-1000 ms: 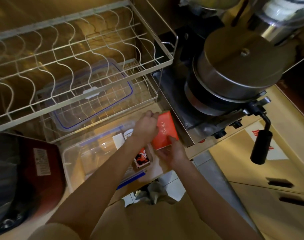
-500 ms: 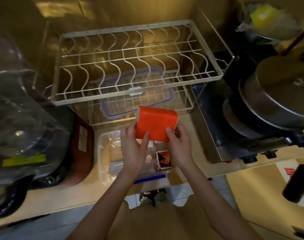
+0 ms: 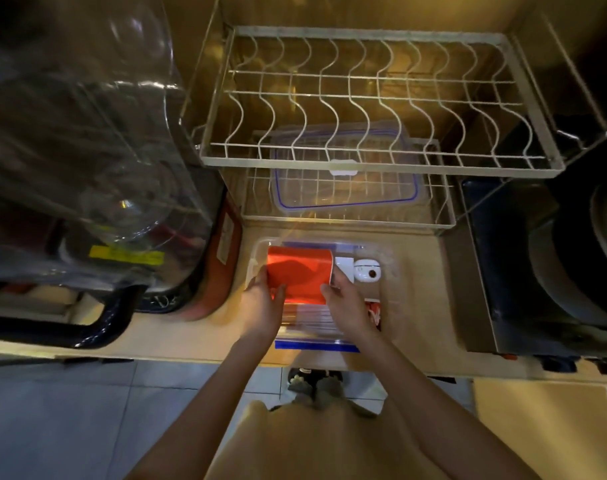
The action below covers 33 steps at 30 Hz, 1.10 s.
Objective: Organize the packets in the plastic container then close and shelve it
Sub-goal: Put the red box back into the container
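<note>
An orange packet [image 3: 300, 273] lies in the left part of the clear plastic container [image 3: 387, 268] on the counter. My left hand [image 3: 262, 306] grips the packet's left edge, thumb on top. My right hand [image 3: 347, 303] pinches its right lower corner. To the right inside the container sit a white packet with a round mark [image 3: 366, 270] and a red-and-white packet [image 3: 374, 311], partly hidden by my right hand. The container's clear lid with blue seal [image 3: 343, 183] rests on the lower tier of the wire rack [image 3: 381, 161], behind the container.
A large clear water jug [image 3: 87, 133] and a dark handled pot [image 3: 98, 320] crowd the counter's left. A red appliance [image 3: 222, 258] stands next to the container. A stove with a pan [image 3: 572, 265] is at the right. The counter edge runs just below the container.
Both hands have lowered the orange packet from above the container down into its left part. The view has shifted left and down.
</note>
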Tool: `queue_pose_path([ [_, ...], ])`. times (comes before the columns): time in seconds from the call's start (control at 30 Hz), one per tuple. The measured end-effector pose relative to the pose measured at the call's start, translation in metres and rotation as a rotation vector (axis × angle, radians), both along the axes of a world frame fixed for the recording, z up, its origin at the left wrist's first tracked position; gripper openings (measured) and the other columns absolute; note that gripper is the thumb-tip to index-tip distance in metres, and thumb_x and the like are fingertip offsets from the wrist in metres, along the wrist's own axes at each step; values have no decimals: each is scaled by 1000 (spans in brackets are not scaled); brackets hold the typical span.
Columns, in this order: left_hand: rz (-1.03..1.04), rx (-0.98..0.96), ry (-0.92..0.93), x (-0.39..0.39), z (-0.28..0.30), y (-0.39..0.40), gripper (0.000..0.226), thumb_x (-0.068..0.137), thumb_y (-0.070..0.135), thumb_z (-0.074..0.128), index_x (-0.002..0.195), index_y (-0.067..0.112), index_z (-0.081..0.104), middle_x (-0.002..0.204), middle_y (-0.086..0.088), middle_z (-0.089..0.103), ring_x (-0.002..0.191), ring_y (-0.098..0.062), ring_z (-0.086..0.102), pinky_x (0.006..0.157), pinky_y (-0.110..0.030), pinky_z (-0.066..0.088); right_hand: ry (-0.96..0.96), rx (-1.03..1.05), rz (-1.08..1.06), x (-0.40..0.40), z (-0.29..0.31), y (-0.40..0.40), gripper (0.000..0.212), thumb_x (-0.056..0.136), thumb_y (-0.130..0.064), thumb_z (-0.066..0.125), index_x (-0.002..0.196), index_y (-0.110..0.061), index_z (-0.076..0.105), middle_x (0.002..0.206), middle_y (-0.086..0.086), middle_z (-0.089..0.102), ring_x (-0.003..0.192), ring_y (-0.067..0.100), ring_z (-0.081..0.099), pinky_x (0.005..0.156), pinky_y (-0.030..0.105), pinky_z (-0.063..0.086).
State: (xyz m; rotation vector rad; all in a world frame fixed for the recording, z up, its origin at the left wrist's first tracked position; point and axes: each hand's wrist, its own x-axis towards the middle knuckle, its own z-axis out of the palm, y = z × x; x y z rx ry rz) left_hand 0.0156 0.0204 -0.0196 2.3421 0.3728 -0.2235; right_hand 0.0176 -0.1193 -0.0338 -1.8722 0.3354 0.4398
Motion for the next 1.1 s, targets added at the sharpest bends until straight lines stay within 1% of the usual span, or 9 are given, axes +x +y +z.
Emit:
queue_pose_path([
  [0.1,-72,40,93,5,-5,-3,55,93,14,50,141,1,28,117,-23,63,102,-36,63,83,-37,49,22,-40,13,5,-3,1,43,97,-9,42,139,-18,43,114,10,66,97,22,60,87,33,47],
  [0.2,-131,86,163,6,-6,-7,69,95,18,47,147,-1,4,126,-23,57,109,-35,59,87,-37,46,55,-69,64,10,-4,0,41,98,-11,39,138,-17,42,113,17,65,98,31,60,86,38,48],
  [0.37,-154,53,238,9,-8,-8,81,93,17,50,145,-3,-9,148,-24,33,119,-36,52,96,-41,44,104,-120,139,18,-6,2,42,98,-15,37,141,-15,37,114,18,64,101,31,61,89,40,48],
  [0.5,-273,90,351,7,-8,-10,87,92,13,50,144,1,-19,156,-22,-16,143,-40,17,116,-43,26,103,-175,165,18,-8,7,30,99,-20,39,123,-9,54,108,19,68,99,32,64,91,47,51],
  [0.63,-353,100,369,3,-13,-11,86,93,8,46,143,6,-24,153,-20,-29,143,-41,-16,119,-45,8,44,-234,180,15,-9,8,29,93,-13,50,122,-9,56,105,17,70,95,31,65,86,43,53],
  [0.9,-476,320,220,-17,-11,-12,66,99,31,32,148,13,-9,159,-7,-15,147,-22,-13,120,-39,3,-15,-193,50,10,-9,6,38,89,-1,54,126,-7,49,115,13,67,102,25,65,89,35,53],
  [1.0,-447,290,114,-28,-13,-11,59,97,40,23,148,11,14,160,-8,9,148,-21,8,118,-34,5,-22,-131,-58,7,-9,6,30,92,-1,50,121,-5,53,110,11,67,93,16,62,79,22,51],
  [1.07,-480,336,24,-31,-14,-11,63,92,42,19,142,8,34,153,-11,32,142,-25,31,113,-37,14,-15,-74,-102,6,-8,7,29,92,2,46,119,-3,57,112,14,68,98,21,63,84,29,52],
  [1.1,-512,367,-8,-30,-16,-10,68,87,43,13,142,9,34,153,-11,32,142,-25,31,113,-37,13,-7,-47,-113,6,-8,7,30,92,4,45,118,-3,58,112,15,68,100,23,64,88,33,52],
])
